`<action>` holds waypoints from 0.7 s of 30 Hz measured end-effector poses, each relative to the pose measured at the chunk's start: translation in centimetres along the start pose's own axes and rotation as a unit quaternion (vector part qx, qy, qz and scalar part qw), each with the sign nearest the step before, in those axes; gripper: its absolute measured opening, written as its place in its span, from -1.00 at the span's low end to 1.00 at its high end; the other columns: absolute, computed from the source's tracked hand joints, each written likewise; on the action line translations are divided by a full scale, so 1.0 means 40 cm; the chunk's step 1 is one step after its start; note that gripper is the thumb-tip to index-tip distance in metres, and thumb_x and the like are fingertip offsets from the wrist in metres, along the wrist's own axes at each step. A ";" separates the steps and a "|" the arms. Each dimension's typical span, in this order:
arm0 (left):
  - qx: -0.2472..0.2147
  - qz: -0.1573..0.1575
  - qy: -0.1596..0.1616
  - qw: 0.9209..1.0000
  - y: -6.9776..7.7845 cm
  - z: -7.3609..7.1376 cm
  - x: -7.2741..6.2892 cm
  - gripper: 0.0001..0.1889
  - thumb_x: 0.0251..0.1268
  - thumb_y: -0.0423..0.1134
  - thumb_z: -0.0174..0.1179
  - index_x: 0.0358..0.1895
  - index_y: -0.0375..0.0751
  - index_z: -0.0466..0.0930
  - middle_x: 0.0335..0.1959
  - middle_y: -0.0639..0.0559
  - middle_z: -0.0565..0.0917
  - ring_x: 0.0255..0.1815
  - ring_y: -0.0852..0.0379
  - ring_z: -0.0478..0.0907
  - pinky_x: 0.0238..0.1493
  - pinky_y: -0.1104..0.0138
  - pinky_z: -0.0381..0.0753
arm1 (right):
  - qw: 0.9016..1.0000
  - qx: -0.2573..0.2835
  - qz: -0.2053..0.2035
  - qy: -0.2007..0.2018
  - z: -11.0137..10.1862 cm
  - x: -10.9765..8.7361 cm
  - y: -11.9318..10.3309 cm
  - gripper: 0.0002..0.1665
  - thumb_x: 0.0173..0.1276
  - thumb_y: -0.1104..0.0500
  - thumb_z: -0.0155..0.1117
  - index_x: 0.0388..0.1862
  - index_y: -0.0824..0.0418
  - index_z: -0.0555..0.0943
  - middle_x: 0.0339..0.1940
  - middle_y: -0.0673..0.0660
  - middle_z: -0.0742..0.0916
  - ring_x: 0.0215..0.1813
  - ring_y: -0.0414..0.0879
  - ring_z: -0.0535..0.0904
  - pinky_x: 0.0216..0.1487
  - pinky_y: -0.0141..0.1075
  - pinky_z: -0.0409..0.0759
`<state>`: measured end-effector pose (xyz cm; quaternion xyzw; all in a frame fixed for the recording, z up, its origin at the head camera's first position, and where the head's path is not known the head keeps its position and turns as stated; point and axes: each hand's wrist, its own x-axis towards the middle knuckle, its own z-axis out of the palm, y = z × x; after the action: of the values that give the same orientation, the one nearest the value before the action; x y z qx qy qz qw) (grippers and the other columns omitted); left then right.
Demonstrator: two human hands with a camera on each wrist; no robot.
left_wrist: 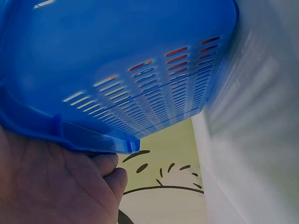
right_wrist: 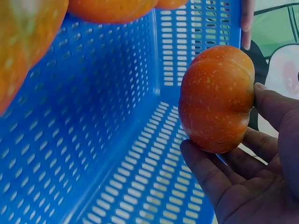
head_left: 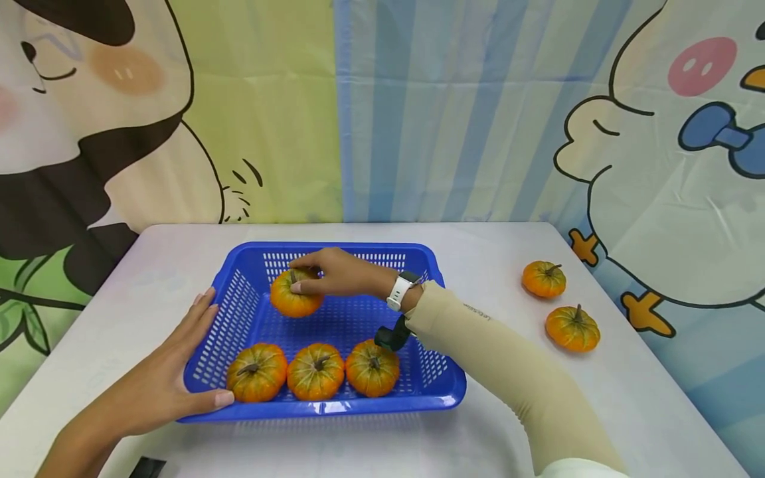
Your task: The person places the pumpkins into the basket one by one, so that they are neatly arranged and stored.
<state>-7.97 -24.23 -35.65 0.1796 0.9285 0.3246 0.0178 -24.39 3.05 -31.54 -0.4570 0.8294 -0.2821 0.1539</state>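
Right hand point(head_left: 337, 271) around one pumpkin point(head_left: 294, 300), left hand point(head_left: 170, 375) well apart from it, straight-fingered on the blue basket rim point(head_left: 323, 408).

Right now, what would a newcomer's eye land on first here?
Probably the blue basket on the white table, with three orange pumpkins lined up along its near side. Next, a fourth pumpkin, gripped by the right hand toward the basket's far side. Then cartoon animals on the backdrop behind.
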 end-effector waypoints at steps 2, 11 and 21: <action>0.000 -0.003 -0.001 1.000 0.000 0.000 0.000 0.22 -0.02 0.09 0.41 0.58 -0.05 -0.31 0.58 0.11 -0.41 0.55 -0.20 -0.36 0.07 -0.51 0.09 | 1.000 -0.001 -0.003 -0.004 0.007 0.008 -0.004 -0.39 0.46 0.01 0.18 0.38 0.30 0.42 0.16 0.11 0.64 -0.01 -0.20 0.55 -0.05 -0.48 0.51; 0.009 -0.001 -0.001 1.000 0.000 -0.002 0.000 0.23 -0.02 0.09 0.41 0.58 -0.05 -0.31 0.58 0.10 -0.40 0.55 -0.23 -0.33 0.07 -0.49 0.13 | 1.000 0.007 -0.006 -0.025 0.027 0.039 -0.015 -0.41 0.45 0.02 0.20 0.35 0.29 0.46 0.11 0.08 0.66 0.02 -0.24 0.56 0.00 -0.55 0.49; -0.008 0.004 -0.002 1.000 -0.001 -0.001 0.001 0.22 -0.01 0.05 0.42 0.58 -0.01 -0.32 0.58 0.11 -0.40 0.56 -0.17 -0.37 0.08 -0.51 0.07 | 0.997 -0.026 -0.009 -0.069 0.057 0.074 -0.037 -0.42 0.45 0.03 0.21 0.35 0.29 0.46 0.17 0.07 0.64 0.06 -0.27 0.52 0.05 -0.59 0.41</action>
<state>-8.05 -24.27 -35.64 0.1839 0.9252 0.3313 0.0200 -23.82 -0.84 -32.44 -0.4862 0.8200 -0.2295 0.1961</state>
